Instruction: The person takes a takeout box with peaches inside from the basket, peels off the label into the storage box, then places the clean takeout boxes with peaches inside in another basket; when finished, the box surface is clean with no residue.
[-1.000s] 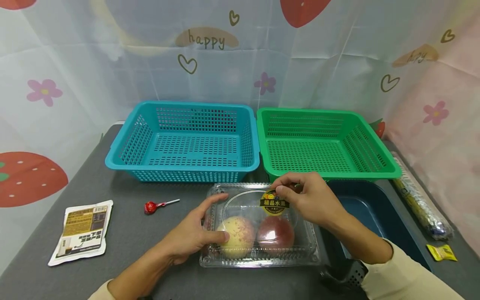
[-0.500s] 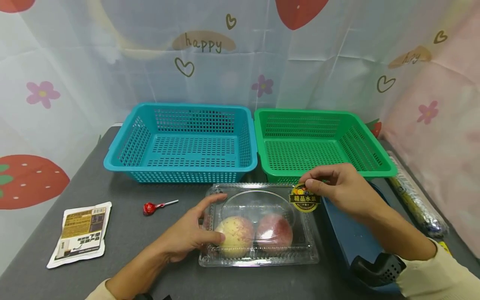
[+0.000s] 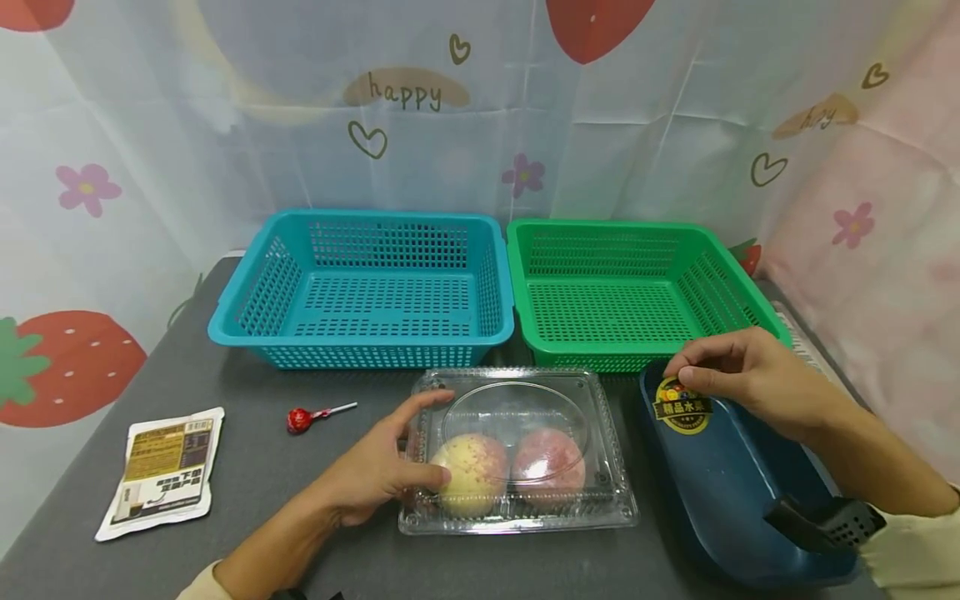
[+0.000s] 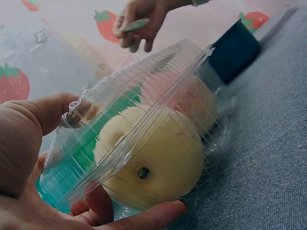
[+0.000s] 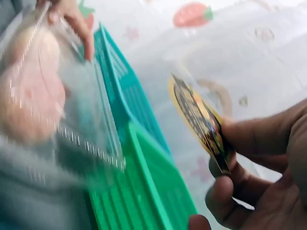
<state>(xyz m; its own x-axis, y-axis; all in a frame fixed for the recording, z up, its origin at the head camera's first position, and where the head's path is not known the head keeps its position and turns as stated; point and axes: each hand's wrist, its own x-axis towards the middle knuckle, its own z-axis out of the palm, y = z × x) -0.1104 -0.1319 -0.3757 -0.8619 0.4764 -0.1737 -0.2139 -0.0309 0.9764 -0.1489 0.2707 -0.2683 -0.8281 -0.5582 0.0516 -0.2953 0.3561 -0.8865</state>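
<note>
A clear plastic fruit box (image 3: 517,527) with a lid stands in the middle of the head view. Inside lie a yellow fruit (image 3: 471,473) with reddish specks and a pink fruit (image 3: 549,467). My left hand (image 3: 382,467) grips the box's left side, its thumb near the yellow fruit; the left wrist view shows the fingers curled round the box's end. To the right of the box, my right hand (image 3: 750,383) pinches a round black-and-gold sticker (image 3: 681,408) between thumb and fingers. The right wrist view shows the sticker (image 5: 196,120) nearly edge-on.
Below the right hand is a dark blue tray (image 3: 750,508). A light blue basket (image 3: 367,340) and a green basket (image 3: 750,292) stand side by side at the back. To the left lie a red lollipop (image 3: 300,419) and a white-edged pouch (image 3: 161,471).
My right hand has carried the sticker off the lid and rightwards, over the dark blue tray. The left hand and the box have stayed in place.
</note>
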